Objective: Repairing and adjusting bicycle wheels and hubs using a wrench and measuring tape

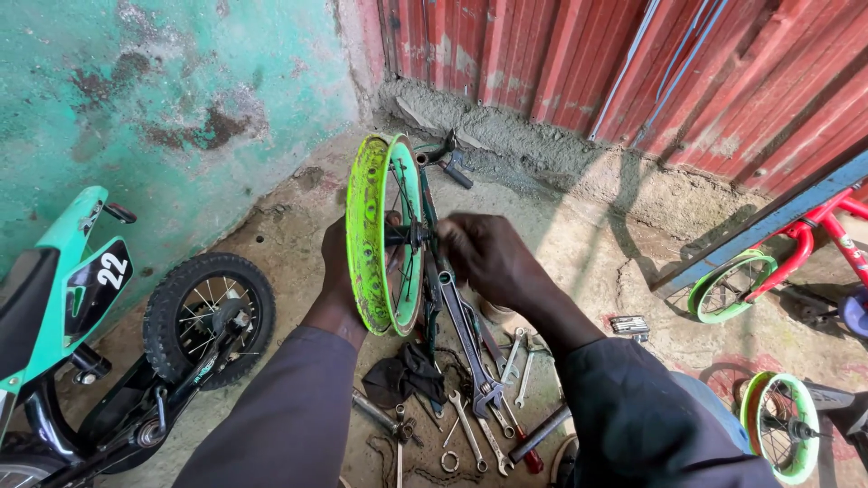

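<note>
We are looking down on a rough, stained concrete floor point(579, 244) in a corner where a patchy turquoise plaster wall point(181, 81) meets red corrugated metal sheeting point(633, 63), with scattered steel spanners point(470, 425) lying on the ground below our hands and a small teal children's bicycle with a black knobbly tyre point(208, 312) to the left. Held up in the middle of the view above those tools, the bare lime-green bicycle wheel rim with thin wire spokes point(369, 235) stands upright on edge, its axle running roughly left to right, its outer channel facing us, scuffed and dirt-marked. Our left hand point(339, 271) wraps around the far side of the rim with the fingers curled closed on it, while our right hand point(488, 258) is bunched at the hub end of the axle, fingers pinched together, though we cannot tell exactly what they grip.
</note>
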